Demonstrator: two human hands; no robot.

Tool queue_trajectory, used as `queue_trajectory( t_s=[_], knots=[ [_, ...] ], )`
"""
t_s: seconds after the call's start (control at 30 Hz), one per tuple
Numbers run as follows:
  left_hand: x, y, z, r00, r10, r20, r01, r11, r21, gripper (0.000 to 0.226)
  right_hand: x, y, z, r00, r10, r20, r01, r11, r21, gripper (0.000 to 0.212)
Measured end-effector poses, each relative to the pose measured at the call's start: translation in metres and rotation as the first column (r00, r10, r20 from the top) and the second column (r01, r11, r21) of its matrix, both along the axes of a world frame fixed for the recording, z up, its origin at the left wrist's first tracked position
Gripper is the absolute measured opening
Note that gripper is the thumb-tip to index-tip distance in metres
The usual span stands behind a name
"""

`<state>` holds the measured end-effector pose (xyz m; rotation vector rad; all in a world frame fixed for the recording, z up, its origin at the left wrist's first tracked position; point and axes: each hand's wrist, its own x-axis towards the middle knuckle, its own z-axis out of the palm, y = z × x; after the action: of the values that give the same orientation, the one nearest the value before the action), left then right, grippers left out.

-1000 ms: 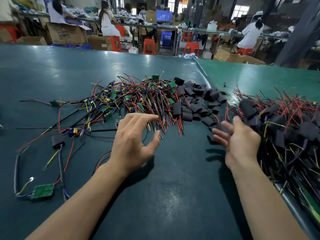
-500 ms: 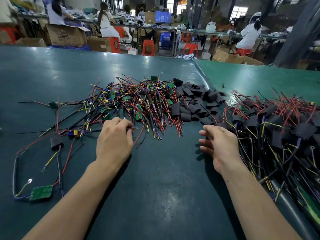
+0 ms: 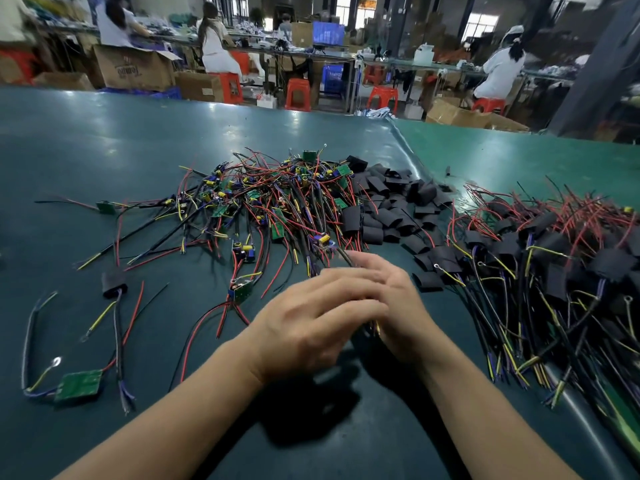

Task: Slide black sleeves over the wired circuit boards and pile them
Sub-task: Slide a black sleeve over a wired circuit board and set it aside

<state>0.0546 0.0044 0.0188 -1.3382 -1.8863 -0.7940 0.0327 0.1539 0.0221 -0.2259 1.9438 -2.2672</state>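
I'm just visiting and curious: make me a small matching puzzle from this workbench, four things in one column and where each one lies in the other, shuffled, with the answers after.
Things:
1. loose black sleeves
2. pile of sleeved boards
3. lone green board
4. heap of bare wired boards

Places:
A. near left of the table, by itself
B. far right, wires trailing toward the viewer
C. middle of the table, beyond the hands
D. between the bare heap and the sleeved pile

Pairs: 1-D, 2-B, 3-A, 4-C

Left hand [image 3: 311,317]: I see it palm down, fingers laid across the right palm.
Right hand [image 3: 398,299]: palm up, grip unclear.
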Motion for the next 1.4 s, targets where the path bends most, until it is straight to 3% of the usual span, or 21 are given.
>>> queue_trajectory(
  t_s=[0.07,0.17,0.33,0.43,0.53,0.6,0.67,0.73,0.83,0.93,1.03,1.1,1.17,1.27,1.33,1.4],
  knots=[
    [0.001,0.001,0.0,0.999,-0.033,0.019,0.033,0.999,-0.005,0.023,-0.005,0.001,0.004,0.966,-0.007,0.258,0.069,0.97,-0.231,0.027],
    [0.002,0.003,0.001,0.996,-0.07,0.055,0.068,0.997,0.04,0.023,-0.012,0.005,0.006,0.919,0.013,0.393,0.094,0.963,-0.252,0.047],
    [-0.004,-0.007,0.002,0.993,0.085,0.077,-0.096,0.984,0.151,0.015,-0.009,0.007,-0.001,0.974,0.137,0.178,-0.119,0.987,-0.11,0.018],
    [-0.011,-0.012,-0.002,0.975,0.19,0.117,-0.212,0.95,0.231,0.013,-0.01,0.007,0.0,0.973,0.14,0.185,-0.12,0.986,-0.118,0.03],
    [-0.013,-0.009,-0.008,0.976,0.159,0.146,-0.194,0.944,0.267,0.018,-0.01,0.007,-0.004,0.98,0.14,0.144,-0.131,0.989,-0.072,0.048],
    [-0.014,-0.009,-0.01,0.969,0.182,0.17,-0.218,0.948,0.231,0.025,-0.008,0.003,-0.007,0.986,0.15,0.073,-0.151,0.988,0.019,0.036],
    [-0.017,-0.011,-0.01,0.942,0.196,0.273,-0.26,0.94,0.221,0.031,-0.006,-0.001,-0.009,0.997,0.078,-0.011,-0.076,0.992,0.101,0.019],
    [-0.02,-0.014,-0.009,0.932,0.166,0.323,-0.259,0.927,0.27,0.026,-0.005,-0.005,-0.012,0.984,0.02,-0.178,0.023,0.971,0.238,0.023],
    [-0.018,-0.016,-0.007,0.949,0.183,0.256,-0.266,0.904,0.336,0.011,-0.005,-0.008,-0.02,0.889,0.112,-0.444,0.17,0.82,0.546,0.033],
    [-0.017,-0.014,-0.006,0.963,0.203,0.179,-0.247,0.929,0.275,0.014,-0.011,-0.01,-0.02,0.948,-0.008,-0.318,0.169,0.859,0.484,0.039],
    [-0.021,-0.013,-0.006,0.942,0.308,0.133,-0.326,0.935,0.138,0.03,-0.013,-0.011,-0.021,0.962,-0.116,-0.246,0.209,0.893,0.398,0.014],
    [-0.024,-0.016,-0.006,0.892,0.411,0.19,-0.432,0.898,0.084,0.04,-0.011,-0.015,-0.019,0.968,-0.161,-0.193,0.204,0.953,0.226,0.02],
    [-0.026,-0.019,-0.007,0.826,0.536,0.175,-0.555,0.828,0.081,0.028,-0.013,-0.014,-0.016,0.968,-0.217,-0.124,0.227,0.971,0.071,0.019],
    [-0.028,-0.027,-0.006,0.647,0.75,0.14,-0.762,0.638,0.106,0.016,-0.016,-0.01,-0.01,0.964,-0.26,-0.061,0.26,0.966,-0.01,0.01],
    [-0.029,-0.034,-0.003,0.515,0.828,0.223,-0.846,0.533,-0.025,0.026,-0.016,-0.009,-0.01,0.946,-0.304,-0.108,0.307,0.952,0.012,0.007],
    [-0.028,-0.039,-0.001,0.382,0.868,0.318,-0.854,0.463,-0.237,0.04,-0.019,-0.003,-0.012,0.86,-0.405,-0.31,0.472,0.862,0.185,0.009]
  ],
)
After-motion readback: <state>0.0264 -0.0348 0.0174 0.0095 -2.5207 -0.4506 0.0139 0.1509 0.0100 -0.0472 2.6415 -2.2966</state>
